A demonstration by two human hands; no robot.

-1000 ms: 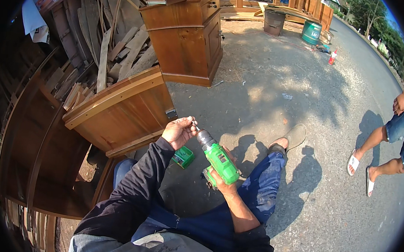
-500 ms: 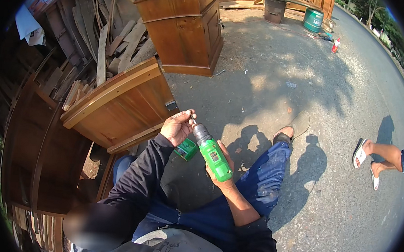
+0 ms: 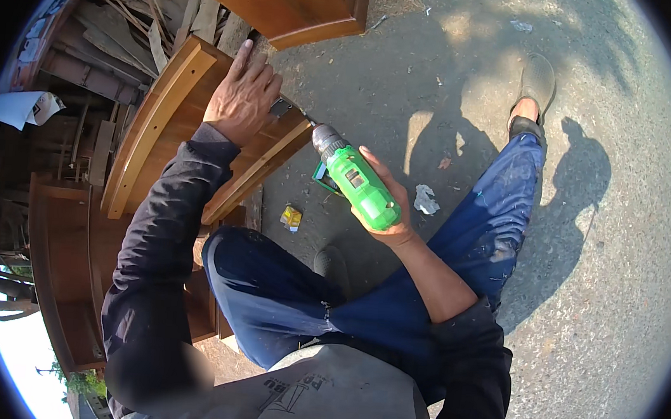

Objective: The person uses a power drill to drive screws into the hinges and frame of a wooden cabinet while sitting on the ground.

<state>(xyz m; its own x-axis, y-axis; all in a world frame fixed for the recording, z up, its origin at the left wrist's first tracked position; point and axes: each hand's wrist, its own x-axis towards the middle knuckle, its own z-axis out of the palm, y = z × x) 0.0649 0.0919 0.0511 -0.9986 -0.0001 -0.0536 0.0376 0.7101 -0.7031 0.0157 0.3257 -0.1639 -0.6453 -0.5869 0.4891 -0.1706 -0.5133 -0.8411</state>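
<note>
R hand (image 3: pixel 394 206) grips a green drill (image 3: pixel 362 189), nose aimed far-left, bit (image 3: pixel 309 119) close by the right edge of a brown wood panel (image 3: pixel 192 110), nr a metal fitting (image 3: pixel 281 108) — contact hard to tell. L hand (image 3: pixel 242 98) is spread over the panel's far end, index finger pointing far. Green box (image 3: pixel 321 176) partly hid behind drill; yellow pkt (image 3: pixel 291 219) on ground (image 3: pixel 616 307) nr L knee, white scrap (image 3: pixel 426 200) right of drill. Far left — wood pile (image 3: pixel 125 51) + brown cabinet (image 3: pixel 287 8). R shoe (image 3: pixel 538 80) far right.
</note>
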